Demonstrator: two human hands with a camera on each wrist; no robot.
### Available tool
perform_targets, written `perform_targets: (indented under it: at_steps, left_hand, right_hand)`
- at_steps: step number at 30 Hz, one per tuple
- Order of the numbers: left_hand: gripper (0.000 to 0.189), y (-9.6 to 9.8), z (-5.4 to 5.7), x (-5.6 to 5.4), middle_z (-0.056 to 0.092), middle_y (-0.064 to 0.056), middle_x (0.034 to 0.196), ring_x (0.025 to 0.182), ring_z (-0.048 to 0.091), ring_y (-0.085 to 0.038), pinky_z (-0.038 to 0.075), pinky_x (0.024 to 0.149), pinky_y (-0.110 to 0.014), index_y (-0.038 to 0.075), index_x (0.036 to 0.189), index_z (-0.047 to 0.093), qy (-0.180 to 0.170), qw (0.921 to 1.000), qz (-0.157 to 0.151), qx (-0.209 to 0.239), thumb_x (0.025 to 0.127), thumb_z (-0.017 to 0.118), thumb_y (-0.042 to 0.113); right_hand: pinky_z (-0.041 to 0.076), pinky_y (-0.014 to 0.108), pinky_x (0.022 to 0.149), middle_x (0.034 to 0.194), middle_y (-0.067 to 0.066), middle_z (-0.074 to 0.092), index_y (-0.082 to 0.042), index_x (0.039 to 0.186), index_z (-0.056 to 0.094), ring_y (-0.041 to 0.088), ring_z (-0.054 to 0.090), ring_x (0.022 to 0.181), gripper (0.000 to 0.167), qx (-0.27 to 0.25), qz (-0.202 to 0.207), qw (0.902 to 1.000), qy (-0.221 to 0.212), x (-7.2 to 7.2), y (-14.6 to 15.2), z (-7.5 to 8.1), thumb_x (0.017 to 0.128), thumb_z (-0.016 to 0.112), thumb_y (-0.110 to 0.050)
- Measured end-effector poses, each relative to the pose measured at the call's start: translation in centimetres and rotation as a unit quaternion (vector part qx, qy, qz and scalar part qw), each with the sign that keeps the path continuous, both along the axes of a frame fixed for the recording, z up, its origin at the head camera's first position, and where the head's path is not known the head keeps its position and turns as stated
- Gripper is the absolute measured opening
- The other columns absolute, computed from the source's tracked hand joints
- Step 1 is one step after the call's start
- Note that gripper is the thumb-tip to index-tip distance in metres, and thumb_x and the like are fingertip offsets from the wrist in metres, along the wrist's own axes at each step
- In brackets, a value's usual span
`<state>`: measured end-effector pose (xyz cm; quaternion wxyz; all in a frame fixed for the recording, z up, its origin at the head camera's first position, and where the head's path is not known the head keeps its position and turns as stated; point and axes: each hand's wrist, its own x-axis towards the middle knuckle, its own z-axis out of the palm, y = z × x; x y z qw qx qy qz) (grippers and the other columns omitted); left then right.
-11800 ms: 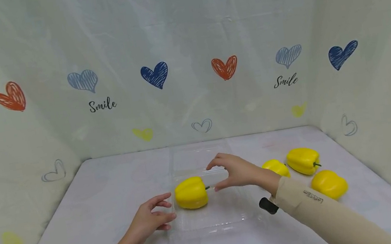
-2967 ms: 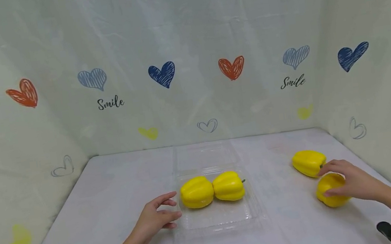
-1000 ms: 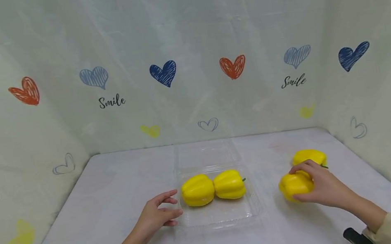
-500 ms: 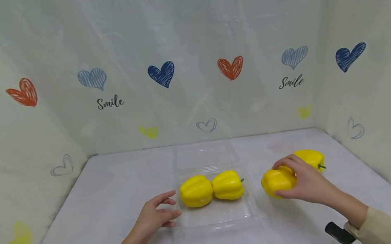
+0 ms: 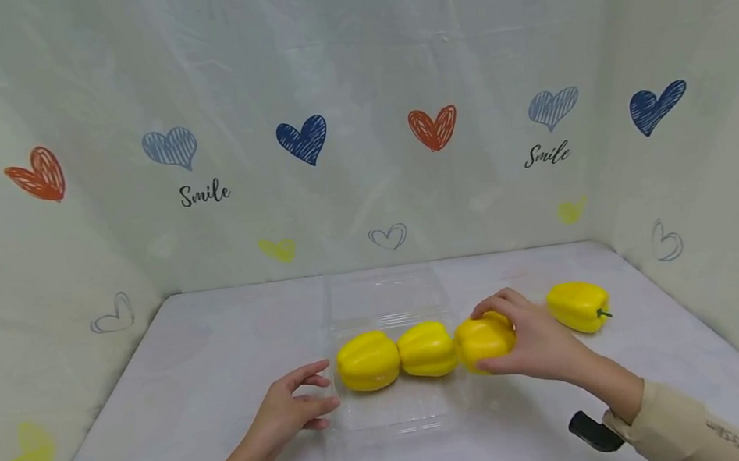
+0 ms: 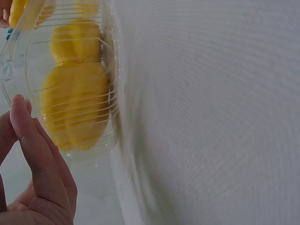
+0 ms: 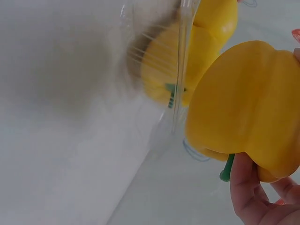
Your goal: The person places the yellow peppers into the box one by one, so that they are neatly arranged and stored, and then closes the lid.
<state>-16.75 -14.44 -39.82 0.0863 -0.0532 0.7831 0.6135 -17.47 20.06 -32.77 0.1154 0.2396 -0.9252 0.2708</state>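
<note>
My right hand [image 5: 533, 337] grips a yellow bell pepper [image 5: 484, 342], fingers over its top and thumb at its near side. The right wrist view shows that bell pepper [image 7: 243, 108] raised beside the container's wall, its green stem [image 7: 227, 168] pointing down. A clear plastic clamshell container [image 5: 402, 413] lies with its lid [image 5: 381, 292] folded back. Two yellow bell peppers, one left [image 5: 367, 361] and one right [image 5: 426, 350], sit side by side in it. My left hand [image 5: 288, 407], fingers loosely extended, has its fingertips right at the container's left rim.
One more yellow bell pepper [image 5: 577, 306] lies on the white table [image 5: 216, 346] at the back right, its stem toward the right. Behind the table hangs a pale curtain [image 5: 344, 53] printed with hearts.
A second bell pepper has come into the container since the earliest frame. My right hand has since taken a third from the right and carried it left to the container. The left hand stays put.
</note>
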Motion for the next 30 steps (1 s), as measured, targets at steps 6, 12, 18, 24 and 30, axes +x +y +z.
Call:
perform_targets:
  at_steps: [6, 12, 18, 24, 30]
  left_hand:
    - [0.06, -0.1, 0.0, 0.0, 0.055, -0.009, 0.107, 0.063, 0.058, -0.022, 0.056, 0.062, -0.034, 0.009, 0.13, 0.054, 0.002, 1.0, -0.002, 0.003, 0.075, 0.077, 0.007]
    - [0.059, -0.1, 0.0, 0.0, 0.055, -0.009, 0.107, 0.063, 0.058, -0.022, 0.056, 0.062, -0.034, 0.009, 0.13, 0.054, 0.0, 1.0, -0.006, 0.003, 0.075, 0.077, 0.008]
    - [0.06, -0.1, 0.0, 0.0, 0.055, -0.01, 0.107, 0.064, 0.059, -0.022, 0.056, 0.062, -0.035, 0.008, 0.13, 0.054, 0.001, 0.9999, -0.011, 0.009, 0.075, 0.077, 0.007]
    - [0.061, -0.1, 0.2, 0.1, 0.054, -0.011, 0.108, 0.068, 0.06, -0.023, 0.056, 0.062, -0.035, 0.007, 0.131, 0.053, 0.001, 0.9997, -0.014, 0.018, 0.075, 0.077, 0.006]
    - [0.062, -0.1, 0.3, 0.2, 0.054, -0.011, 0.108, 0.067, 0.06, -0.023, 0.056, 0.062, -0.035, 0.007, 0.13, 0.053, 0.005, 0.9997, -0.014, 0.017, 0.074, 0.078, 0.007]
  right_hand:
    - [0.049, 0.034, 0.077, 0.106, -0.003, 0.048, -0.02, 0.106, 0.058, 0.019, 0.051, 0.09, 0.05, -0.018, 0.02, 0.9995, -0.019, -0.2, -2.1, 0.1, 0.064, 0.085, -0.027]
    - [0.049, 0.033, 0.078, 0.105, -0.003, 0.047, -0.021, 0.106, 0.058, 0.018, 0.051, 0.091, 0.05, -0.033, 0.024, 0.9985, -0.036, -0.1, -4.1, 0.0, 0.064, 0.085, -0.027]
    - [0.049, 0.032, 0.076, 0.105, -0.003, 0.048, -0.021, 0.106, 0.058, 0.018, 0.051, 0.09, 0.049, -0.048, 0.033, 0.9973, -0.044, -0.1, -6.1, -0.2, 0.065, 0.085, -0.028]
    - [0.048, 0.033, 0.075, 0.103, -0.004, 0.048, -0.021, 0.104, 0.059, 0.017, 0.051, 0.09, 0.048, -0.051, 0.047, 0.997, -0.035, -0.1, -7.8, -0.6, 0.065, 0.084, -0.029]
    - [0.047, 0.032, 0.072, 0.1, -0.004, 0.047, -0.019, 0.103, 0.058, 0.016, 0.05, 0.087, 0.047, -0.061, 0.06, 0.9954, -0.044, 0.1, -9.4, -0.9, 0.064, 0.084, -0.028]
